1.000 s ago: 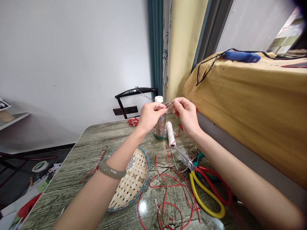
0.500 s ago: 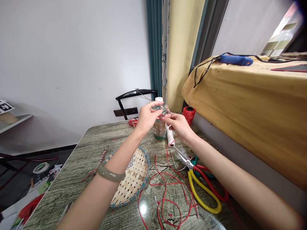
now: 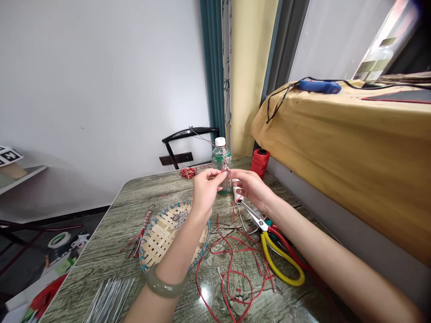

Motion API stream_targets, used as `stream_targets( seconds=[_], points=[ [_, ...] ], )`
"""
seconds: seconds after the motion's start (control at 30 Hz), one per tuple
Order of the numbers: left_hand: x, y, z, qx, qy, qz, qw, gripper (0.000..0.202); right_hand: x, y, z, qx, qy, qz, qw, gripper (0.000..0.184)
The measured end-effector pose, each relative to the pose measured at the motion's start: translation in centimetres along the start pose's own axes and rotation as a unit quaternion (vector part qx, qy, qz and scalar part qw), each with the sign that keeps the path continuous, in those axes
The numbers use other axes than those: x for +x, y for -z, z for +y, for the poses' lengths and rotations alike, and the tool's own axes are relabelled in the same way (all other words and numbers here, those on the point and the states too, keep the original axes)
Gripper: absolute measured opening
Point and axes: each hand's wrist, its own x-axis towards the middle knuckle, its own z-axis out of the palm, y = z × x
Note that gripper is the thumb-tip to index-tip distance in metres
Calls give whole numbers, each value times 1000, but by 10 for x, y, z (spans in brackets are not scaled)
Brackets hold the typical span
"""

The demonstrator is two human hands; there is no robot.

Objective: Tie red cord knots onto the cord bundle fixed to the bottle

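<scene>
A braided red-and-white cord (image 3: 225,158) hangs in front of a clear bottle with a white cap and green label (image 3: 217,158). My left hand (image 3: 207,188) pinches the cord's lower end between thumb and forefinger. Close beside it, my right hand (image 3: 252,186) has its fingertips together at the same end; the strands there are too small to make out clearly. Thin strands run from the bottle up left to the chair back (image 3: 188,132). Behind my right fingers lies a white thread spool (image 3: 238,195), partly covered.
A woven bamboo basket (image 3: 158,240) holds small metal pieces. Scissors with red and yellow handles (image 3: 262,224) lie right, by loose red cords (image 3: 230,251). A red spool (image 3: 260,162), a red-white tassel (image 3: 187,172), a braided cord piece (image 3: 145,224) and metal rods (image 3: 112,298) are on the table.
Both hands have come down from in front of the bottle's upper part, and its cap and label now show. The braided cord hangs straighter above my fingers. The view has shifted slightly.
</scene>
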Motion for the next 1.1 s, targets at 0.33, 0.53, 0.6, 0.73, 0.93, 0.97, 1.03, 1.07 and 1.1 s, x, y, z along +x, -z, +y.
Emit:
stream_targets(
  seconds=[0.33,0.53,0.6,0.73,0.93,0.97,1.03,1.07,1.1],
  points=[
    [-3,-14,-13,-4,-10,-53,999,9,20,6,-9,-53,-7,-30,998,27],
    [-5,-20,-17,-21,-24,-77,997,6,29,8,-16,-115,17,-13,993,27],
    [-7,-21,-15,-27,-28,-80,996,5,28,8,-18,-155,39,-4,987,30],
    [-9,-17,-9,-30,-30,-77,996,6,14,14,-18,-267,103,38,957,35],
    [-9,-9,-6,-41,-9,-62,997,7,-38,20,4,-504,109,-66,854,7],
    [-9,-8,-6,-43,-2,-61,997,7,-45,18,11,-540,96,-94,831,4],
    [-9,-7,-7,-47,9,-58,997,8,-57,11,26,-599,77,-129,787,6],
    [-9,-7,-7,-48,13,-57,997,8,-60,7,33,-622,70,-140,767,9],
    [-8,-6,-7,-48,16,-56,997,8,-62,3,39,-642,64,-149,750,12]
  ],
)
